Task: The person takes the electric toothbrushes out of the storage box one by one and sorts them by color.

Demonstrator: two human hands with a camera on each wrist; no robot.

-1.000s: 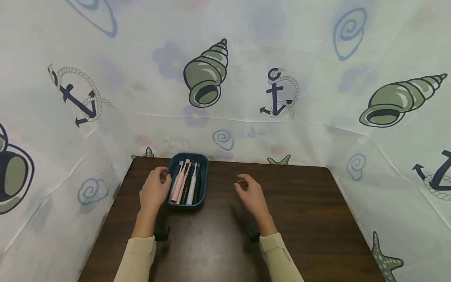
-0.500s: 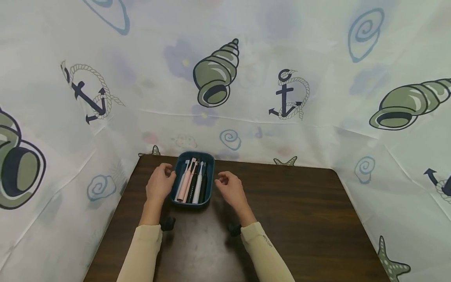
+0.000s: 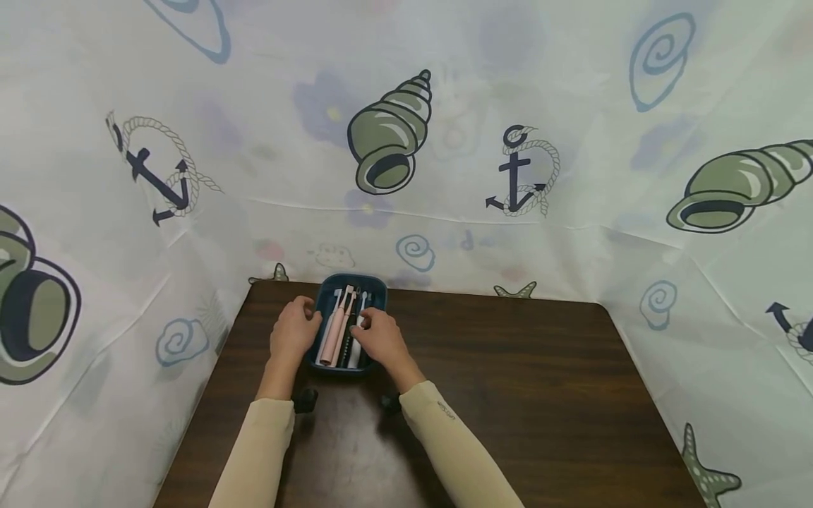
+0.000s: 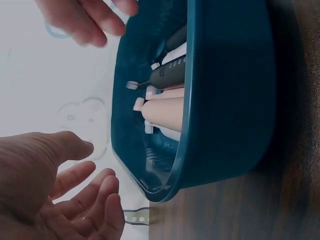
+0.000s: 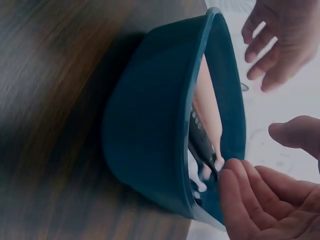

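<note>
A dark blue bin (image 4: 230, 95) stands near the table's back edge with several electric toothbrushes lying side by side in it. Among them are a thick pink toothbrush (image 3: 333, 340), a black toothbrush (image 4: 170, 74) with a row of buttons, and a white toothbrush (image 3: 354, 356). My right hand (image 3: 382, 340) is over the bin's right side; its fingertips dip just inside the rim, thumb apart, gripping nothing. It hides part of the white toothbrush in the head view. Beside the left rim, my left hand (image 3: 295, 336) hovers with loosely bent fingers and holds nothing.
The dark wooden table (image 3: 508, 381) extends to the right and in front of the bin. A pale cloth (image 3: 457, 254) printed with shells and anchors hangs right behind the table and along both sides.
My right hand has moved left from over the table to above the bin's right side. My left hand stays by the left rim. The toothbrushes lie as before.
</note>
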